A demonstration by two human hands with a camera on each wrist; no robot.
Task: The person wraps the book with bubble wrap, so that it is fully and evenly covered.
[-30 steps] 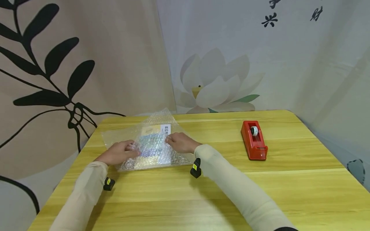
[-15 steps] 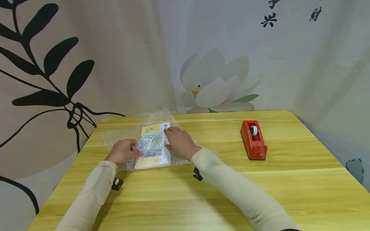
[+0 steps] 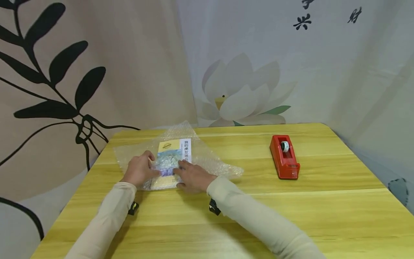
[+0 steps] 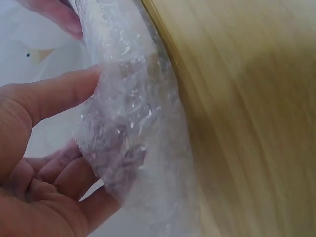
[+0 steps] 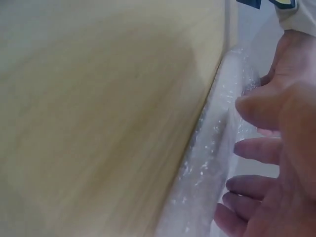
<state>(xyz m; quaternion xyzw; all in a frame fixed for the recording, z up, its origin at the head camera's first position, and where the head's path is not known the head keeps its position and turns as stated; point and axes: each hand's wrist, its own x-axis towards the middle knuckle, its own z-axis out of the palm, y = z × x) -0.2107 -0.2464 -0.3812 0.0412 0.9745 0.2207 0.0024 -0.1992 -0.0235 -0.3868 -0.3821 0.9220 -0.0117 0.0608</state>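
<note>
A book [image 3: 169,154] with a yellow, blue and white cover lies on a sheet of bubble wrap [image 3: 221,166], with a layer of wrap over its lower part. My left hand [image 3: 139,170] is at the book's left side. In the left wrist view its thumb [image 4: 66,91] lies against one face of the bubble wrap [image 4: 140,106] and several fingers sit behind it, pinching the folded edge. My right hand [image 3: 194,177] rests over the book's lower right corner. In the right wrist view its loosely extended fingers [image 5: 252,186] touch the wrap along the near edge.
A red tape dispenser [image 3: 285,158] holding a roll of tape stands to the right on the wooden table [image 3: 181,230]. Behind the table's far edge hangs a printed curtain [image 3: 145,79] with leaves and a lotus.
My right hand first moved up the book's right side, then came down to its lower right corner. My left hand shifted slightly right. The wrap's right-hand corner now shows, spread toward the right.
</note>
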